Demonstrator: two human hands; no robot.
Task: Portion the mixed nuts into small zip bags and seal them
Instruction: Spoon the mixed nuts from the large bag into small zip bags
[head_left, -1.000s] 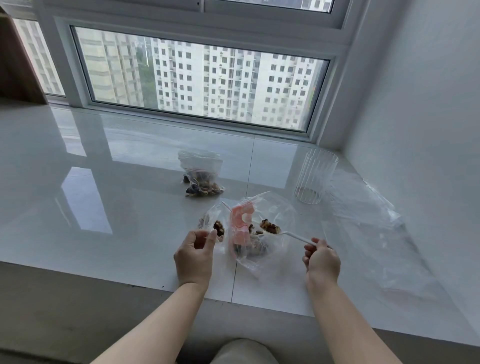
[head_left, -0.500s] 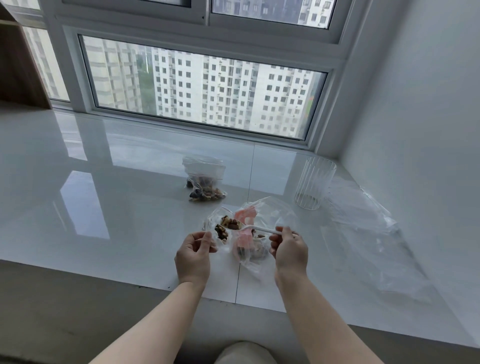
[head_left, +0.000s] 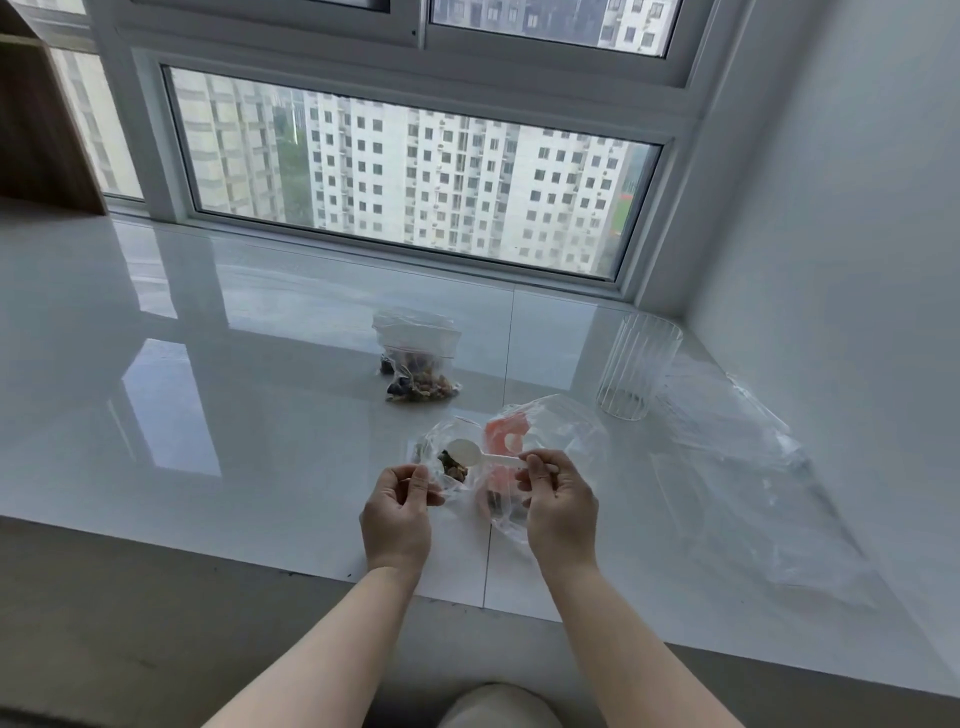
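Observation:
My left hand (head_left: 397, 512) pinches the rim of a small clear zip bag (head_left: 441, 457) and holds its mouth open; a few nuts (head_left: 453, 466) lie inside. My right hand (head_left: 558, 501) grips the handle of a white plastic spoon (head_left: 480, 454), whose bowl sits turned over inside the small bag's mouth. Just right of it stands the larger clear bag with a pink label (head_left: 540, 441), the source of the mixed nuts. Farther back on the sill lies a filled small zip bag (head_left: 418, 364) of nuts.
A ribbed clear glass (head_left: 636, 371) stands at the back right near the wall. A big crumpled clear plastic sheet (head_left: 748, 483) spreads over the right side of the glossy white sill (head_left: 208, 389). The window frame runs along the back.
My right hand carried the loaded spoon left, out of the large bag to the small bag's mouth, and tipped it; the spoon's bowl now looks empty. My left hand kept holding the small bag.

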